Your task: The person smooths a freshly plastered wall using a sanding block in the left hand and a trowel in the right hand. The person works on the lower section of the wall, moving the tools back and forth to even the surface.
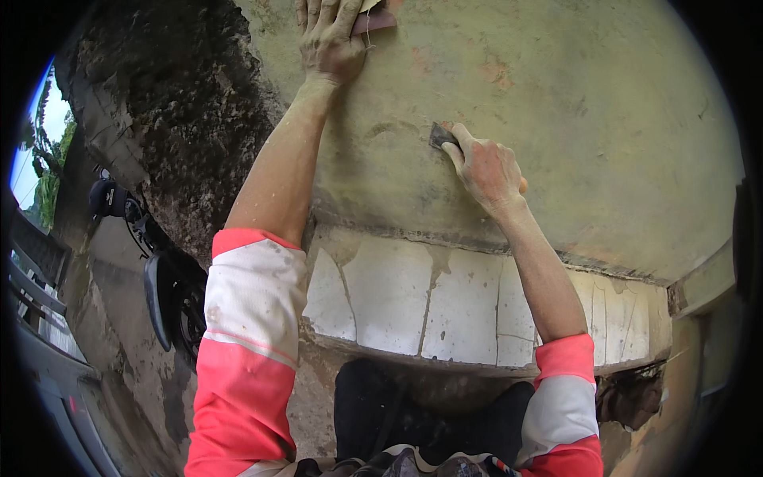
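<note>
My left hand point(332, 44) lies against a greenish plastered wall point(604, 103) at the top, its fingertips cut off by the frame edge. Held by its thumb, a folded mauve and yellow sheet point(375, 21), like sandpaper, sticks out to the right, with a thin thread dangling from it. Lower and to the right, my right hand point(486, 168) is closed round a putty knife. The dark blade point(439, 136) of the putty knife points up-left at the wall, and an orange handle end shows behind the palm. Pale dust coats both hands.
Below the wall runs a ledge of cracked white tiles point(461, 306). Rough dark earth or rock point(191, 119) borders the wall on the left. A motorcycle point(167, 270) stands on the ground at left. Beneath the ledge at right is a dark brown opening point(632, 397).
</note>
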{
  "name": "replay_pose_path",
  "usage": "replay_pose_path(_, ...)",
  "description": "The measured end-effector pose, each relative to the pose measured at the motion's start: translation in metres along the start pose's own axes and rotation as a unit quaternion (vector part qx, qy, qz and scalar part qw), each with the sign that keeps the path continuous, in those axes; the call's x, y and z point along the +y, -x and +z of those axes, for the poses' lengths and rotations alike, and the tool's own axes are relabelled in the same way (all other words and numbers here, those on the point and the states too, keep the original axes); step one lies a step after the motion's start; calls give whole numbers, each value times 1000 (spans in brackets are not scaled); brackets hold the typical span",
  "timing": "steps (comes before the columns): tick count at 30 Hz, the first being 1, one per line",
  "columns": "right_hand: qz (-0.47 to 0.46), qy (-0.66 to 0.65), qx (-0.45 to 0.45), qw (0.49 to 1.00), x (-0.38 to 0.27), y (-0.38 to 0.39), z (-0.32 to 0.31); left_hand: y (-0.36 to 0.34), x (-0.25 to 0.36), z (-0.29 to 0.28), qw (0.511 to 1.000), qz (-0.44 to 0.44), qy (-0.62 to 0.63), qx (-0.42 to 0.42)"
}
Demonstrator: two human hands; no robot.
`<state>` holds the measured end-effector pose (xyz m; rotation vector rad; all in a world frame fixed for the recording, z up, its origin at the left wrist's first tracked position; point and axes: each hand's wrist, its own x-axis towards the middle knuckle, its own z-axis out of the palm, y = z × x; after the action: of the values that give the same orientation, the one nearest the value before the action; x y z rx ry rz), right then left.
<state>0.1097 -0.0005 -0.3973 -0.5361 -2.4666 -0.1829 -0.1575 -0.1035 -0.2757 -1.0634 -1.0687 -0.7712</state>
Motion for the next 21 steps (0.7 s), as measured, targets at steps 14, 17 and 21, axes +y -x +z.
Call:
replay_pose_path(14, 27, -74, 14, 997, 14, 13, 11, 1, -8, -4, 1000, -12, -1, -11)
replay_pose_path(17, 5, -53, 27, 998, -21, -4, 10, -1, 0, -2, 1000, 0, 1, 11)
replay_pose_path(21, -11, -34, 6, 999, -34, -17, 25, -6, 6, -3, 1000, 2, 11, 0)
